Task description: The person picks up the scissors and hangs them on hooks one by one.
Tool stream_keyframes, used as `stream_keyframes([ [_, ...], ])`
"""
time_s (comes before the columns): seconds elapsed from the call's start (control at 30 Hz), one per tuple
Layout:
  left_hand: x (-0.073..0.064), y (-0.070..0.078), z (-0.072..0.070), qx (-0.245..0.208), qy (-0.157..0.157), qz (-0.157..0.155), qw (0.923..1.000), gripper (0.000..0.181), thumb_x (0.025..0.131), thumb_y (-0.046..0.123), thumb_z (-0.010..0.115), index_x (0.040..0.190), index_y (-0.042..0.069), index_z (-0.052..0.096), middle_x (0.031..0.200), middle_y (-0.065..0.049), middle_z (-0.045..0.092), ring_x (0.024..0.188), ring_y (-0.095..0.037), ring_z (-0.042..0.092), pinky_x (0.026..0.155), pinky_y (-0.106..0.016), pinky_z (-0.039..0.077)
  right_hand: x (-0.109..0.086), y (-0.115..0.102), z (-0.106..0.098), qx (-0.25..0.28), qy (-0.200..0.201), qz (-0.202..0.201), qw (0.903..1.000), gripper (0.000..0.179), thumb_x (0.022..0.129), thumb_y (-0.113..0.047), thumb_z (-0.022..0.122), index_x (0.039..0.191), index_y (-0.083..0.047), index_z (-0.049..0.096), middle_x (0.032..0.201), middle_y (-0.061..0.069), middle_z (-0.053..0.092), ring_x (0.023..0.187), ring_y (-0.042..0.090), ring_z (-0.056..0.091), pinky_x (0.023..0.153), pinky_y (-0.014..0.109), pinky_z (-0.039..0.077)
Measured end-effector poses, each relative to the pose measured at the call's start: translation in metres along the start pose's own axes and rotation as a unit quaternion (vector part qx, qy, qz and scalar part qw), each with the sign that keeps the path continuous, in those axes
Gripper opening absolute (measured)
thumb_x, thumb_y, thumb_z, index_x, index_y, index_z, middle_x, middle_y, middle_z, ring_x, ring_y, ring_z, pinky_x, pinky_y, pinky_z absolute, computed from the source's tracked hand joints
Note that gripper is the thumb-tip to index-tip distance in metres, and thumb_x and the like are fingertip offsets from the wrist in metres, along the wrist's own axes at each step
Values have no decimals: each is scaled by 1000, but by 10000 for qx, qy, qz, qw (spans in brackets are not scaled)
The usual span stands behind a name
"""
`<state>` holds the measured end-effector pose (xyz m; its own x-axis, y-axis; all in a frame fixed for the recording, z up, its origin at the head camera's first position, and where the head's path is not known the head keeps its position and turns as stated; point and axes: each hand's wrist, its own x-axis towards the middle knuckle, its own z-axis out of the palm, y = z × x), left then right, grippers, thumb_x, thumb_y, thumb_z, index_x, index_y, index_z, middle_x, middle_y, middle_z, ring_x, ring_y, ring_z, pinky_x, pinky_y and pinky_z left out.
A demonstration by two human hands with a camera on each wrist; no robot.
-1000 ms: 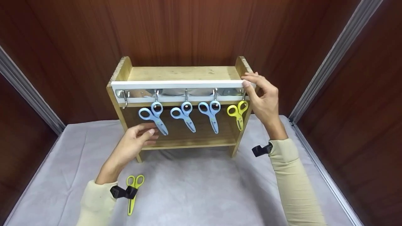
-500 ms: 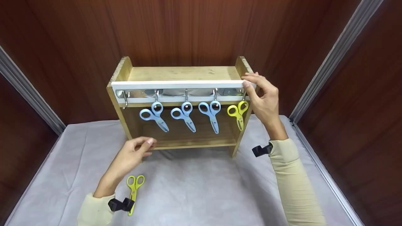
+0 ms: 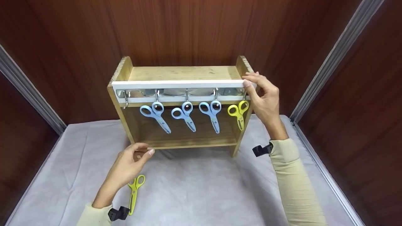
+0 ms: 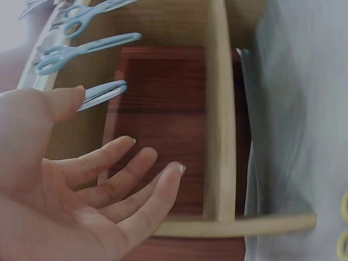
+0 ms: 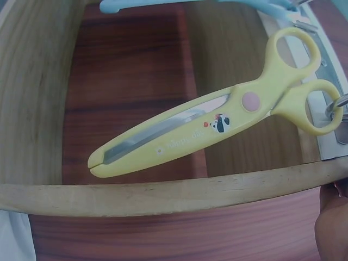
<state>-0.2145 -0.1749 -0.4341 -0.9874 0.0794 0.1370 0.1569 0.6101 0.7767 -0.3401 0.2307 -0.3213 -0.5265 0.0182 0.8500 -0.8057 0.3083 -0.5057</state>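
Note:
A wooden rack (image 3: 183, 72) carries a white hook rail (image 3: 176, 84). Three blue scissors (image 3: 185, 114) and one yellow pair (image 3: 238, 113) hang from the hooks, and the leftmost hook (image 3: 125, 99) is bare. The hanging yellow scissors (image 5: 217, 122) fill the right wrist view. My right hand (image 3: 262, 94) grips the rack's top right corner, thumb on the rail's end. My left hand (image 3: 143, 152) hovers in front of the rack's bottom board, fingers relaxed and holding nothing. Its bare palm (image 4: 109, 179) faces the rack. Another yellow pair of scissors (image 3: 135, 192) lies on the table beside my left wrist.
The rack stands on a grey cloth-covered table (image 3: 201, 188), close to brown wooden walls (image 3: 188, 28). Metal rails (image 3: 326, 175) run along the table's left and right sides.
My left hand drew back and down from the leftmost blue scissors to just in front of the rack's bottom board. The right hand stayed put.

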Motion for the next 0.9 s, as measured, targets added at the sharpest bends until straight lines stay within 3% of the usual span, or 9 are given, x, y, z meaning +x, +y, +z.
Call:
stream_keyframes([
  [0.17, -10, -12, 8, 1036, 373, 176, 9938, 45, 105, 29, 64, 138, -1, 63, 129, -20, 67, 117, -39, 67, 98, -56, 57, -1, 1, 0, -29, -66, -47, 10000, 17, 100, -4, 68, 112, 0, 80, 119, 25, 75, 123, 13, 69, 128, 48, 40],
  [0.3, -19, -24, 15, 1776, 756, 382, 9805, 42, 103, 26, 65, 134, -1, 64, 128, -21, 67, 116, -45, 68, 87, -63, 59, -1, 2, 0, 12, -103, -56, 9999, 17, 100, -5, 68, 112, 1, 79, 118, 24, 75, 123, 15, 69, 128, 46, 39],
  [0.4, -22, -34, 20, 2140, 872, 519, 9715, 41, 101, 24, 67, 133, -3, 64, 126, -22, 67, 111, -46, 68, 79, -63, 60, 0, 1, -1, 18, -62, -43, 10000, 17, 100, -5, 68, 111, 0, 80, 118, 25, 75, 123, 16, 69, 128, 42, 40],
  [0.5, -25, -43, 21, 2320, 793, 511, 9681, 44, 101, 24, 68, 135, -5, 63, 127, -24, 67, 112, -48, 67, 80, -63, 60, 2, 1, -2, -47, -19, -39, 10000, 17, 100, -6, 69, 112, -1, 80, 118, 27, 75, 123, 17, 69, 128, 39, 40],
  [0.73, -33, -65, 24, 2426, 543, 253, 9683, 51, 101, 21, 67, 138, -12, 58, 135, -32, 63, 124, -53, 62, 97, -67, 56, 3, 0, -1, -25, -8, -44, 10000, 17, 100, -6, 69, 112, 0, 80, 119, 27, 75, 123, 18, 69, 128, 38, 40],
  [0.9, -46, -83, 36, 2894, 593, 258, 9550, 50, 98, 18, 69, 132, -17, 58, 132, -37, 62, 126, -58, 58, 99, -71, 53, 0, 0, 0, 2, -38, -16, 10000, 17, 100, -6, 68, 112, 0, 79, 120, 29, 74, 124, 18, 69, 129, 41, 39],
])
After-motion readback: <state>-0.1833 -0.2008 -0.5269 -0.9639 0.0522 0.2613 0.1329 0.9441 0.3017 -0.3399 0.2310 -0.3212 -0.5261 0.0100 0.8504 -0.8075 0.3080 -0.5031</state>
